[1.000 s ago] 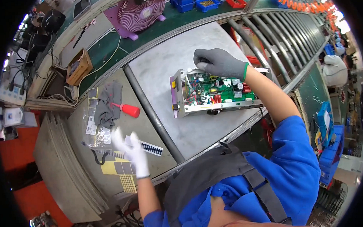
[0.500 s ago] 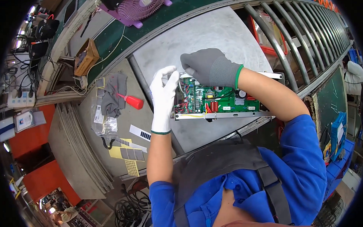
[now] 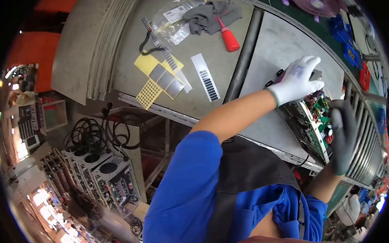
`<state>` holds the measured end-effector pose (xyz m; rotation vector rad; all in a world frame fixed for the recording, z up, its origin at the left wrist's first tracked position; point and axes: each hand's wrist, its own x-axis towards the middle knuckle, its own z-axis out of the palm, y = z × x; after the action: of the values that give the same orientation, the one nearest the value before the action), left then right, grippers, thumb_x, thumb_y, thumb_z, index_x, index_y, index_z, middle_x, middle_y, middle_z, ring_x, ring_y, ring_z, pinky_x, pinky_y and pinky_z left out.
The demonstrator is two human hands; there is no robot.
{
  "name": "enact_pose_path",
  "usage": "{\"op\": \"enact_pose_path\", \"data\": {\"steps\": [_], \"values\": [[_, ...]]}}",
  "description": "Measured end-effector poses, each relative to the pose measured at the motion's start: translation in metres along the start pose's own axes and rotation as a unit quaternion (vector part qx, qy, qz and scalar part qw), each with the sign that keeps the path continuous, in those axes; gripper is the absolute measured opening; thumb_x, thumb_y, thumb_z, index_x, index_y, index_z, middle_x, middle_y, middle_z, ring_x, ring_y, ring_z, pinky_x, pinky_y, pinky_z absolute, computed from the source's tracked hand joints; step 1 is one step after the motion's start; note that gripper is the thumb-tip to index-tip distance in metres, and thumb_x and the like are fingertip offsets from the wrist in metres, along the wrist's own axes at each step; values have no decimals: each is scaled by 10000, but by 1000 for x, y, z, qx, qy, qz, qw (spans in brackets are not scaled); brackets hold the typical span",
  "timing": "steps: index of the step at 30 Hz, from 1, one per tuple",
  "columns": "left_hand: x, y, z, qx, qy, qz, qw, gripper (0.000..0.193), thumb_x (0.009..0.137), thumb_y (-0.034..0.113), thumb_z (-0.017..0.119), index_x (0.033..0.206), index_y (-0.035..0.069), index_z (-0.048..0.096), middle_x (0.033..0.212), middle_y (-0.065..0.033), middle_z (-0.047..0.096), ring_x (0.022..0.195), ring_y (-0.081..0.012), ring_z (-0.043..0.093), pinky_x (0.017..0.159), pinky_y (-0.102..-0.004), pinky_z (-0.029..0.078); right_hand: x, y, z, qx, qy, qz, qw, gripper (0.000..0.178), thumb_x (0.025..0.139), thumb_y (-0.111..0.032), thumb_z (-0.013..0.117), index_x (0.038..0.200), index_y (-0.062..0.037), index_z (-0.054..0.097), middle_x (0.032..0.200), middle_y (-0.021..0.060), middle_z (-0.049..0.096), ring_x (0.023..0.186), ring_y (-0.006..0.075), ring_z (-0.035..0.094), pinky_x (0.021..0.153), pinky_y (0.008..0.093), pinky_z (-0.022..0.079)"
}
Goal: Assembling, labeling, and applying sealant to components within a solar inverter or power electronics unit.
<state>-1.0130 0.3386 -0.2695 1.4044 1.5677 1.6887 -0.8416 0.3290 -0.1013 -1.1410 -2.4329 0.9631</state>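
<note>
An open metal chassis with a green circuit board (image 3: 314, 128) stands tilted on the grey metal plate, its long side running toward my body. My left hand (image 3: 295, 80), in a white glove, grips the far end of this chassis, thumb and fingers bent over it. Black round parts poke out beside that wrist. My right hand (image 3: 344, 127), in a grey glove, is beside the chassis's right side; motion smears its fingers, so I cannot tell whether they touch it.
Left of a roller (image 3: 245, 55), a red bottle (image 3: 230, 39), a grey cloth (image 3: 210, 17) and a white label strip (image 3: 206, 78) lie with yellow sticker sheets (image 3: 148, 94). Metal roller bars (image 3: 364, 143) run along the right. Fan-fitted units (image 3: 108, 169) stand lower left.
My view has swung left and down. The chassis has turned from lying flat to tilted. My left hand has come onto its end; my right hand has moved from above the board to its side.
</note>
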Motion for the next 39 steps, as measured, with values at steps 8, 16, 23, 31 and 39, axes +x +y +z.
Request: {"op": "enact_pose_path", "data": {"steps": [8,16,23,31,39], "values": [[-194,-83,-291,350,61,-110,928,247,842,143,632,1030,2,709,1071,-151,696,938,-333,673,830,-430,533,50,-51,273,84,-253,-18,964,241,945,-192,626,1099,-12,669,908,166,685,843,248,677,760,339,512],[-215,-125,-350,406,20,-92,909,258,795,140,612,1012,34,702,1085,-128,695,883,-343,658,807,-447,526,93,-48,418,32,-218,-4,975,331,925,-335,594,1108,-84,706,978,189,715,866,361,689,775,418,529],[-233,-143,-351,423,-3,-65,904,280,808,189,640,1052,64,696,1159,-144,660,1004,-363,624,883,-474,498,50,-3,367,79,-192,95,974,316,908,-303,614,1064,-46,711,947,197,713,857,352,692,796,417,531],[-222,-131,-345,478,-36,-109,871,313,861,274,659,1109,86,692,1203,-121,630,1096,-347,587,904,-494,476,-51,51,300,102,-172,135,971,333,936,-268,629,1201,-70,671,992,167,717,920,330,695,846,389,532],[-180,-131,-261,412,33,-122,902,520,765,245,782,1245,98,642,1251,-130,576,1173,-327,529,1023,-457,400,61,13,347,-37,-196,18,980,282,956,-316,520,1107,-127,665,945,161,715,915,368,690,784,501,518]]}}
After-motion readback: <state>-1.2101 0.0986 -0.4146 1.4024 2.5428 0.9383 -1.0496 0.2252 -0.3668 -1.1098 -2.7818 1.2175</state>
